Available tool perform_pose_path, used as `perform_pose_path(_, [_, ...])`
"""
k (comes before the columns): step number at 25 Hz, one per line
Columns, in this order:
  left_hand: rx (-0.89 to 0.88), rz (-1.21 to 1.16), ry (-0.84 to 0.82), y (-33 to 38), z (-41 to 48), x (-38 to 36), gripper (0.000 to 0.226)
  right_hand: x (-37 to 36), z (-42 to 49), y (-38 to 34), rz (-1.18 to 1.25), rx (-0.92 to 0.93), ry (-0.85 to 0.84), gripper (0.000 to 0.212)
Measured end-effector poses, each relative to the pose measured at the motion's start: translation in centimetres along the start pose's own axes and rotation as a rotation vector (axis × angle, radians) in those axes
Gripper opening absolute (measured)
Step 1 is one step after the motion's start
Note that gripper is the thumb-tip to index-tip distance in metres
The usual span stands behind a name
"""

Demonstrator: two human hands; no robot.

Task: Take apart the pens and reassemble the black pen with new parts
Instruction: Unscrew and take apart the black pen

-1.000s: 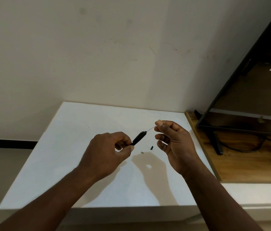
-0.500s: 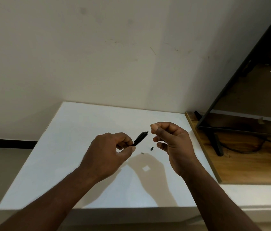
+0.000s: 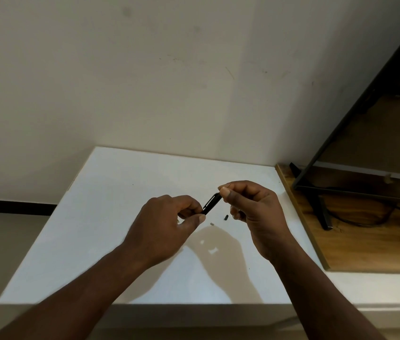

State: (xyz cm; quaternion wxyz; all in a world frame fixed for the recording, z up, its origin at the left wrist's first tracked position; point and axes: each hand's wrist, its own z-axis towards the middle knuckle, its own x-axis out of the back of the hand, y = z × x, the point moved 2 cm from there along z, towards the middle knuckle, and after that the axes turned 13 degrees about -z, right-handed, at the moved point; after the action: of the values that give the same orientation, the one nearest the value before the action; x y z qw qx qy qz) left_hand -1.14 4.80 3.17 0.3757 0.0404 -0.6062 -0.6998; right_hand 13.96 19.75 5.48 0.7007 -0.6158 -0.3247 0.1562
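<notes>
My left hand [image 3: 167,217] grips the lower end of a black pen barrel [image 3: 211,204] with a clip, held tilted up to the right above the white table [image 3: 110,217]. My right hand [image 3: 250,207] pinches at the barrel's upper end with thumb and forefinger; whatever it holds there is hidden by the fingertips. Two tiny loose parts lie on the table under the hands: a small black piece [image 3: 226,217] and a small pale piece [image 3: 211,224].
The white table stands against a plain wall. To the right sits a wooden surface [image 3: 356,241] with a black stand leg [image 3: 321,212], a cable and the tilted edge of a dark screen [image 3: 366,94]. Floor shows at the left.
My right hand moved left along a thin refill until its fingertips met the barrel's end. The thin rod seen earlier between the hands no longer shows. The left hand stayed put.
</notes>
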Motion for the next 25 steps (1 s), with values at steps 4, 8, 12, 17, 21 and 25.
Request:
perform_pose_path(4, [0.012, -0.026, -0.008, 0.0, 0.0, -0.2, 0.007, 0.0, -0.1, 0.0, 0.011, 0.017, -0.012, 0.007])
perform_pose_path(8, [0.054, -0.081, -0.032, 0.0, -0.1, -0.4, 0.007, -0.2, -0.2, -0.3, 0.039, 0.054, -0.030, 0.013])
perform_pose_path(12, [0.059, -0.137, -0.069, 0.4, -0.1, -0.5, 0.007, -0.3, -0.3, -0.5, 0.048, 0.061, -0.029, 0.013])
perform_pose_path(17, [0.069, -0.177, -0.084, 0.5, -0.1, -0.5, 0.007, -0.3, -0.5, -0.7, 0.051, 0.087, -0.067, 0.016])
perform_pose_path(21, [0.066, -0.199, -0.090, 0.6, -0.1, -0.4, 0.009, -0.6, -0.7, -1.0, 0.024, 0.109, -0.092, 0.024])
perform_pose_path(25, [0.061, -0.213, -0.094, 0.9, -0.1, -0.3, 0.010, -0.5, -0.8, -1.1, -0.010, 0.098, -0.069, 0.022])
